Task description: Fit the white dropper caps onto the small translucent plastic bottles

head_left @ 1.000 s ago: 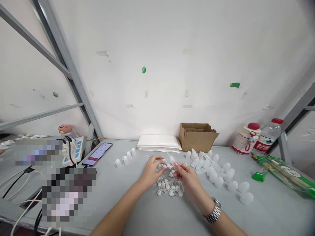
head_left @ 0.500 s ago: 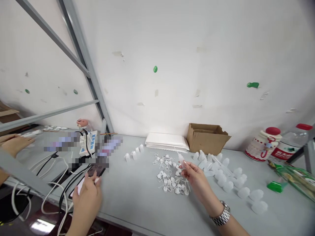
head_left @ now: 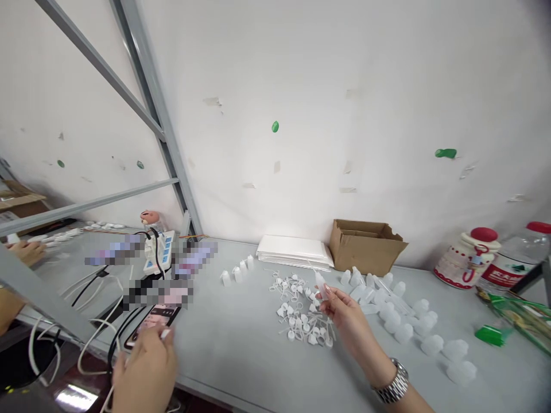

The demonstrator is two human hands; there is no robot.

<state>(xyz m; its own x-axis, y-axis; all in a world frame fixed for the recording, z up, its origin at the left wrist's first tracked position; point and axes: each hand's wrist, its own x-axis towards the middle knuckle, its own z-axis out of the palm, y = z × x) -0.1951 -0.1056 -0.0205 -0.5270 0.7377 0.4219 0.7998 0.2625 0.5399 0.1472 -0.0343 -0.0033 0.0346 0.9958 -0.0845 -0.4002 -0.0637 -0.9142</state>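
The right hand [head_left: 338,306] pinched a small bottle [head_left: 320,281]; the left hand [head_left: 147,367] was over a phone [head_left: 157,319], its grip unclear. White caps [head_left: 305,322] lay between the hands.

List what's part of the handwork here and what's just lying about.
Part of the work, apparently:
- small translucent bottle in the right hand
- loose white caps
- scattered translucent pieces
- capped bottles

Likely just lying about:
- phone by the left hand
- power strip
- red-capped water bottle
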